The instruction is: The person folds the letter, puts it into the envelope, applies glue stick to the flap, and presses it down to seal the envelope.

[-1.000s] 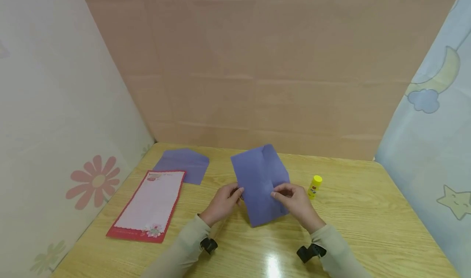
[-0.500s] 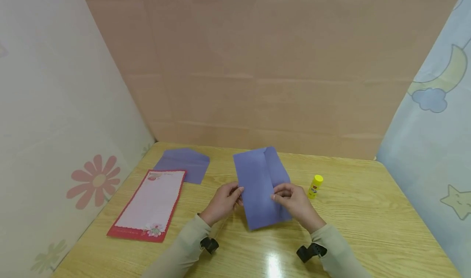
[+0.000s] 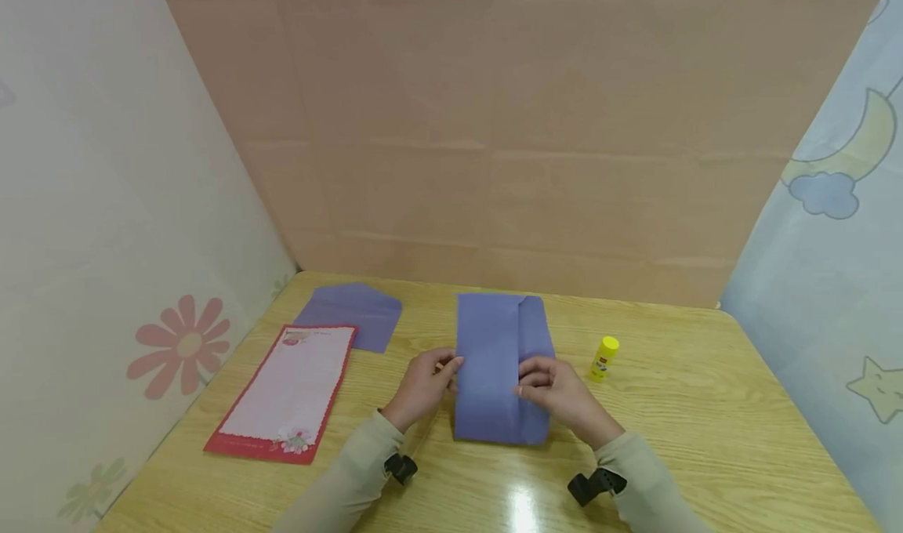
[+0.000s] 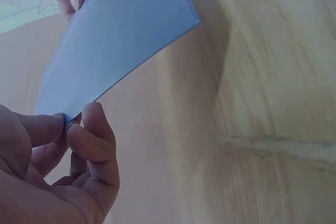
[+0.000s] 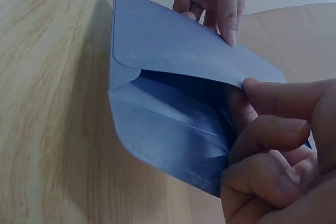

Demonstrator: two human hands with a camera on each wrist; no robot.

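Observation:
A purple envelope (image 3: 487, 368) stands raised off the table between both hands, its open side to the right. My left hand (image 3: 423, 384) pinches its left long edge between thumb and fingers, as the left wrist view also shows. At the mouth, my right hand (image 3: 564, 396) grips the edge of the front panel, thumb outside and a finger inside. In the right wrist view the envelope's pocket gapes, and the flap (image 5: 168, 135) hangs open below it with whitish smears on its surface. The right hand's other fingers curl near the flap.
A yellow glue stick (image 3: 603, 358) stands to the right of the envelope. On the left lie a red-bordered sheet of letter paper (image 3: 289, 392) and, partly under it, a second purple envelope (image 3: 360, 313). Printed cloth walls and a brown backdrop (image 3: 487, 164) surround the wooden table (image 3: 677, 439).
The envelope has turned from a slant to nearly upright in the head view, and its front panel has lifted away from the flap side. Both hands keep hold of it.

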